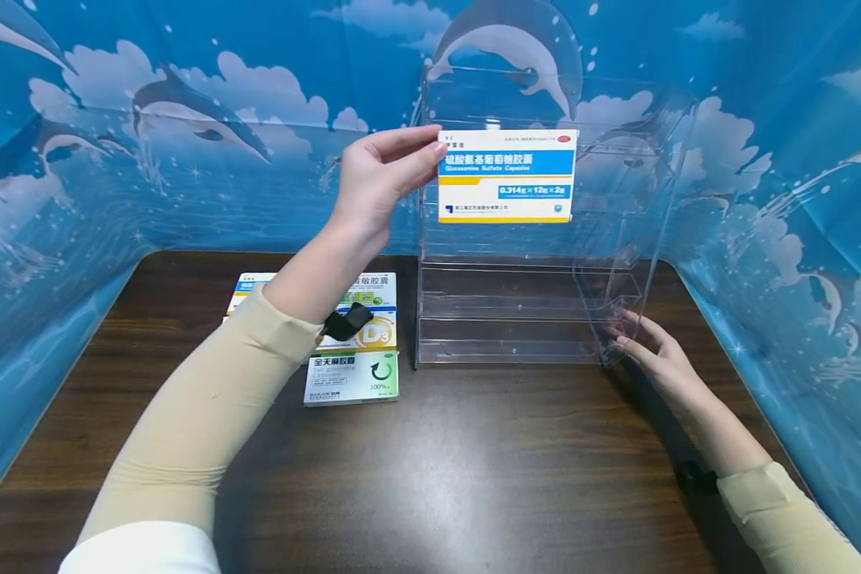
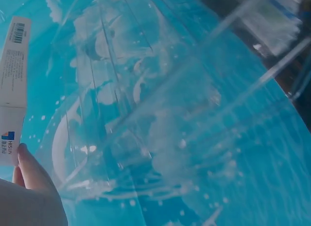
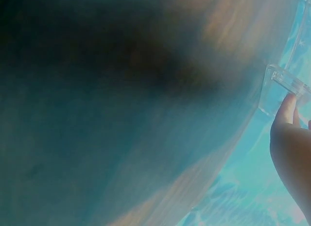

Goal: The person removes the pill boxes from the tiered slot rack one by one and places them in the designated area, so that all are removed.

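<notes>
My left hand (image 1: 373,183) pinches a white, blue and yellow medicine box (image 1: 505,199) by its left end. The box is upright, its front facing me, before the upper tiers of a clear tiered display rack (image 1: 509,307). In the left wrist view, the narrow side of the box shows beside the thumb. My right hand (image 1: 660,359) holds the rack's lower right corner, thumb toward the front; the clear edge meets the fingers in the right wrist view. Several medicine boxes, one white and green (image 1: 351,379), lie left of the rack, partly hidden behind my left forearm.
The rack stands on a dark wooden table (image 1: 430,478), near its back edge. A blue curtain with dolphins (image 1: 201,119) encloses the table at the back and sides. A black strap (image 1: 347,321) is at the left wrist.
</notes>
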{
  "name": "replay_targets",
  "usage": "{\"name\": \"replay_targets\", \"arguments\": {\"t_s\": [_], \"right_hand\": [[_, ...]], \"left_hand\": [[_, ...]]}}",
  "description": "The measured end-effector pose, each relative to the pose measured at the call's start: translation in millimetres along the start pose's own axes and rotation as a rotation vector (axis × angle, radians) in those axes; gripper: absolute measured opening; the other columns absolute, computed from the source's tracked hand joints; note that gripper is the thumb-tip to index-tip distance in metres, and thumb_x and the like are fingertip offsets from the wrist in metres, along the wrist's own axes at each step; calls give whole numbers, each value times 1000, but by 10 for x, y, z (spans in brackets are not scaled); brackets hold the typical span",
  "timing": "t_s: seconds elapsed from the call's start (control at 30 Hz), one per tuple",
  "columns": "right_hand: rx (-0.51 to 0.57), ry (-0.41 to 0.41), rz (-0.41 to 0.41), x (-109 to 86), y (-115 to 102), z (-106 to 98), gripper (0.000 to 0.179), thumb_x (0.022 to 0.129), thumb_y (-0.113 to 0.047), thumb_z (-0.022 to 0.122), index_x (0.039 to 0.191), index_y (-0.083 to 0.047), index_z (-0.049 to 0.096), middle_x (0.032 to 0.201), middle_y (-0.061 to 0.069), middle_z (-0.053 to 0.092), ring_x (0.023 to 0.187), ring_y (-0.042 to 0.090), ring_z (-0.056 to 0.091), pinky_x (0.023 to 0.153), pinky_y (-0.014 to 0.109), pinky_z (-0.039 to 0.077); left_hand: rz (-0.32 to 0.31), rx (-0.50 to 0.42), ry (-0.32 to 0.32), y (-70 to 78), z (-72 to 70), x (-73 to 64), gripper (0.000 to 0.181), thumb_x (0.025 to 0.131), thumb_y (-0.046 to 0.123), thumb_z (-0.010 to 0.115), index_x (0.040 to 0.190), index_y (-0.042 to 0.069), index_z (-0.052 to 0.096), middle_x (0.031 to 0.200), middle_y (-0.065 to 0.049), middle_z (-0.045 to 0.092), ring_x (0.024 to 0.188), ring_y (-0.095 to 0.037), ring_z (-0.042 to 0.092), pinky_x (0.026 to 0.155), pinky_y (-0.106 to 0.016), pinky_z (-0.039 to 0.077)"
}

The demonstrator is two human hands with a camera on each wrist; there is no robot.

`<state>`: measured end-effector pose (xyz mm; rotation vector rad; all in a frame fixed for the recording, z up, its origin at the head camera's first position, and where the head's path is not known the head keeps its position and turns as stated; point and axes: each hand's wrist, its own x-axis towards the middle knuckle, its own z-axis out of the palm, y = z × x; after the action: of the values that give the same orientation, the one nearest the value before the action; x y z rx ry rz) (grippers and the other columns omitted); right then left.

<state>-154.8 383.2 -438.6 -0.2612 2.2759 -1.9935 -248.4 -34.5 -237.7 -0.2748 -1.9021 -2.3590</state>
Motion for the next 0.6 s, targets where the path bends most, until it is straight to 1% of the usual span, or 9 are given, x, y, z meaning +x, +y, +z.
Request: {"name": "replay_targets", "arguments": {"t_s": [0.13, 0.23, 0.43, 0.53, 0.6], "right_hand": [[-17, -2, 3, -2, -3, -5, 58, 112, -8, 51, 164, 4, 28, 139, -16, 59, 126, -12, 62, 102, 4, 48], [-33, -1, 18, -4, -12, -13, 58, 113, -10, 52, 164, 2, 30, 139, -17, 59, 126, -12, 61, 101, 4, 47], [-46, 4, 38, 1, -21, -23, 59, 112, -13, 53, 165, 1, 30, 137, -19, 59, 125, -13, 61, 99, 3, 46], [-28, 3, 27, 6, -16, -20, 58, 112, -11, 53, 164, 2, 30, 138, -19, 58, 126, -12, 61, 100, 3, 47], [-16, 2, 18, 8, -10, -17, 58, 112, -10, 52, 164, 3, 30, 139, -19, 58, 126, -12, 61, 101, 4, 48]], "left_hand": [[-57, -2, 16, 13, -229, -100, 35, 98, 11, 77, 133, 3, 73, 133, -9, 70, 116, -21, 73, 108, -32, 59], [-93, -8, 20, 25, -414, -193, 37, 98, 12, 77, 134, 3, 72, 136, -7, 68, 119, -20, 72, 109, -32, 58], [-175, -39, 32, 32, -760, -379, 42, 96, 14, 80, 136, 5, 72, 142, -5, 64, 119, -16, 72, 101, -23, 59], [-227, -21, 40, 21, -930, -473, 47, 93, 20, 84, 137, 8, 72, 143, -3, 64, 116, -11, 73, 99, -20, 59], [-268, -1, 43, 8, -1048, -532, 53, 90, 25, 87, 139, 11, 71, 140, 1, 67, 114, -8, 74, 97, -18, 59]]}}
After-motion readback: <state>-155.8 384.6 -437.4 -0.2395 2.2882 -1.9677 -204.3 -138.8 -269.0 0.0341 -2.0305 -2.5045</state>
